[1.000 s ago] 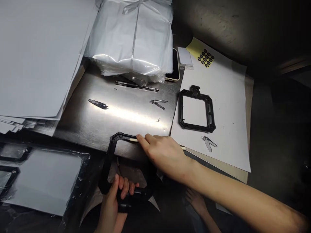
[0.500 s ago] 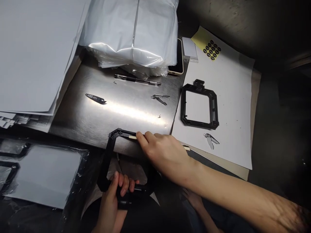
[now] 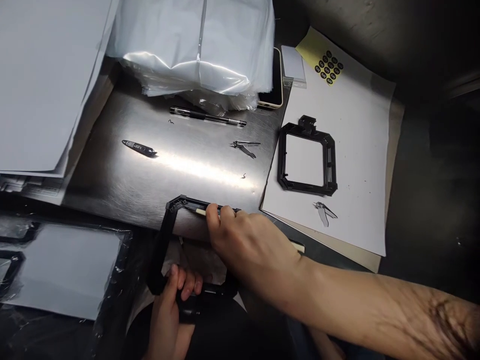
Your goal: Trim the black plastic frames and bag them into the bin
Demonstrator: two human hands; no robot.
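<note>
My left hand (image 3: 174,292) is closed around the lower side of a black plastic frame (image 3: 160,260), holding it tilted at the bench's near edge. Over the frame's upper bar, my right hand (image 3: 247,237) grips a slim cream-handled tool (image 3: 201,212). Its thin dark tip is at the inside of the frame's upper left corner, and its rear end sticks out behind the hand. Whether the tip touches the plastic, I cannot tell. The right hand hides the frame's upper right part. A second black frame (image 3: 282,160) lies flat on white sheets to the right.
On the metal bench (image 3: 180,175) lie a pen (image 3: 208,116), a small dark tool (image 3: 139,148) and nippers (image 3: 245,148). More nippers (image 3: 324,213) rest on the white sheets (image 3: 360,150), near stickers (image 3: 329,67). Plastic bags (image 3: 195,50) sit behind; bagged frames (image 3: 15,270) are at left.
The tool's rear end has swung slightly right and down, with my right hand shifted a little. My left hand keeps its hold. The whole view has shifted slightly.
</note>
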